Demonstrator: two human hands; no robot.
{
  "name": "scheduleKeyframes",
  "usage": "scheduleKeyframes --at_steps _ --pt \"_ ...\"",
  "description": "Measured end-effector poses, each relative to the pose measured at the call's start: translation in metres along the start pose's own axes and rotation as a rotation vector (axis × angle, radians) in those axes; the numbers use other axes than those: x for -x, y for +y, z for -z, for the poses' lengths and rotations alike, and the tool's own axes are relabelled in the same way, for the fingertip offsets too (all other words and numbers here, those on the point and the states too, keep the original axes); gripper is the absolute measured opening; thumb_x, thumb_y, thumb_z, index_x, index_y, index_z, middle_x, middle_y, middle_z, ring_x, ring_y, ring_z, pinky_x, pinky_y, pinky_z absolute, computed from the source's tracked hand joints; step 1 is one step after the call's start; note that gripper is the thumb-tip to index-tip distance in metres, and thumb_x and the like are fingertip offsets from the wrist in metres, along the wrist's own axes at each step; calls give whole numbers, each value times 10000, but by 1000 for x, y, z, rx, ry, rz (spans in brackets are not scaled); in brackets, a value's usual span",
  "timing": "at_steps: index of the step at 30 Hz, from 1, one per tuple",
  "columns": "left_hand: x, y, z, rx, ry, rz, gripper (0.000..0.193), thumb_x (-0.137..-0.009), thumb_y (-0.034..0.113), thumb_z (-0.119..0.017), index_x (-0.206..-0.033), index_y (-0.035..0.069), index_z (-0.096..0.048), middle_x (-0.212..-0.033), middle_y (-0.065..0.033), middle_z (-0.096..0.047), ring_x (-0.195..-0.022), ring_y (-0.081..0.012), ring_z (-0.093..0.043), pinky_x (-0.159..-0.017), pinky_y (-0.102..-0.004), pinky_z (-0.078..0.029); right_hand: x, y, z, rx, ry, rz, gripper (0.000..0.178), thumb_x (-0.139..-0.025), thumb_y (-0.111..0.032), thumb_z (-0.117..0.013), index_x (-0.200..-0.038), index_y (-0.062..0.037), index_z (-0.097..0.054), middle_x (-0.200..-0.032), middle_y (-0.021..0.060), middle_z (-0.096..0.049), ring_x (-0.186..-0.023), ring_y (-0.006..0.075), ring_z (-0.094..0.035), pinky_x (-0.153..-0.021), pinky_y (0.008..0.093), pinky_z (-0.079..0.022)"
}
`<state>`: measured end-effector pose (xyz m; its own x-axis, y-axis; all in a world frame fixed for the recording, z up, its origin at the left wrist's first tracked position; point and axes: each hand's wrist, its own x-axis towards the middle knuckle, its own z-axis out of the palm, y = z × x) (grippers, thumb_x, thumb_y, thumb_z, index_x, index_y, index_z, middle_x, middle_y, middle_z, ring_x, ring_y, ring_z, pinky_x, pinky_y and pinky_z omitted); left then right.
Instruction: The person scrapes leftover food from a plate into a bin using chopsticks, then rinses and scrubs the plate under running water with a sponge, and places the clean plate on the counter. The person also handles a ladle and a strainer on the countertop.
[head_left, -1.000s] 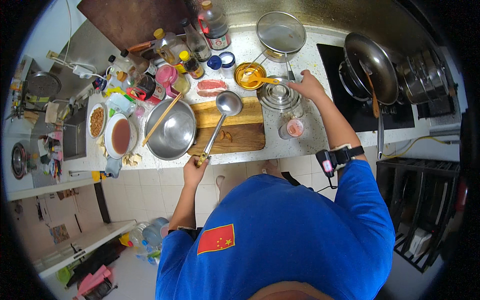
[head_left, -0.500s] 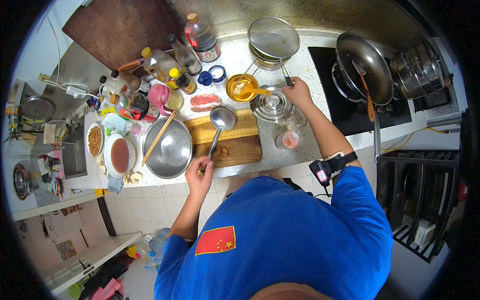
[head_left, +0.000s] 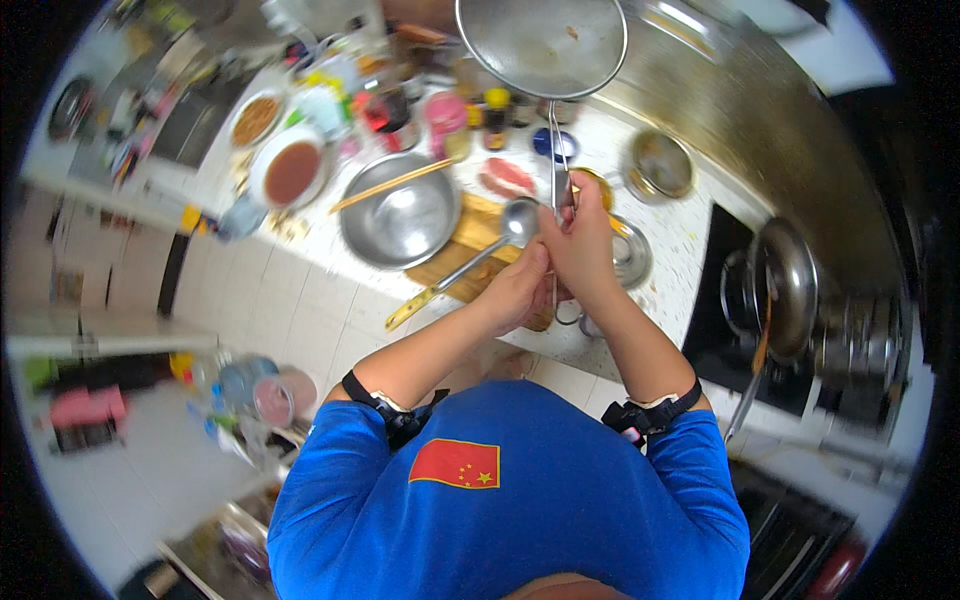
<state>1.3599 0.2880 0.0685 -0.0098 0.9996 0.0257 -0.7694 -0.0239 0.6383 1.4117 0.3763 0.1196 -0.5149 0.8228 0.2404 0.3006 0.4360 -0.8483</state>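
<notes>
A round mesh strainer (head_left: 540, 48) is raised above the far side of the counter, its long metal handle running down toward me. My right hand (head_left: 582, 240) is closed round that handle. My left hand (head_left: 515, 290) pinches near the handle's lower end, its fingertips close against my right hand. Beside my left hand, a ladle (head_left: 521, 222) rests over the wooden cutting board (head_left: 482, 215), its yellow handle end sticking out past the counter edge. To the left is a steel bowl (head_left: 405, 225) with chopsticks (head_left: 390, 187) across its rim. Raw meat (head_left: 507, 178) lies behind the board.
A metal pot (head_left: 660, 165) stands at the back right, near a metal lid (head_left: 628, 252). Farther right, a wok (head_left: 785, 290) sits on the black stove (head_left: 708, 300). On the left are a bowl of reddish liquid (head_left: 292, 173), a dish of nuts (head_left: 256, 120) and several bottles.
My right hand has lifted the strainer off the pot. My left hand has let go of the ladle and moved to the strainer's handle. The view has turned.
</notes>
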Motion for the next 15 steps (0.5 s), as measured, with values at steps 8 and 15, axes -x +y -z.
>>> scheduleKeyframes --at_steps 8,15 --pt "183 20 41 -5 751 -445 691 -815 621 -155 -1085 44 -421 -638 -80 -487 -549 -182 -475 -551 -318 -425 99 -94 -177 -182 -614 192 576 -719 -147 -653 -1155 31 -320 -943 236 -528 -829 327 -562 -690 377 -453" --pt "367 -7 76 -36 1174 -728 627 -832 607 -166 -865 47 -445 -509 -38 -367 -448 -154 -403 -422 -267 -352 246 -137 -302 -220 -1123 337 646 -696 -191 -684 -1155 71 -314 -906 219 -534 -806 292 -569 -677 356 -457"
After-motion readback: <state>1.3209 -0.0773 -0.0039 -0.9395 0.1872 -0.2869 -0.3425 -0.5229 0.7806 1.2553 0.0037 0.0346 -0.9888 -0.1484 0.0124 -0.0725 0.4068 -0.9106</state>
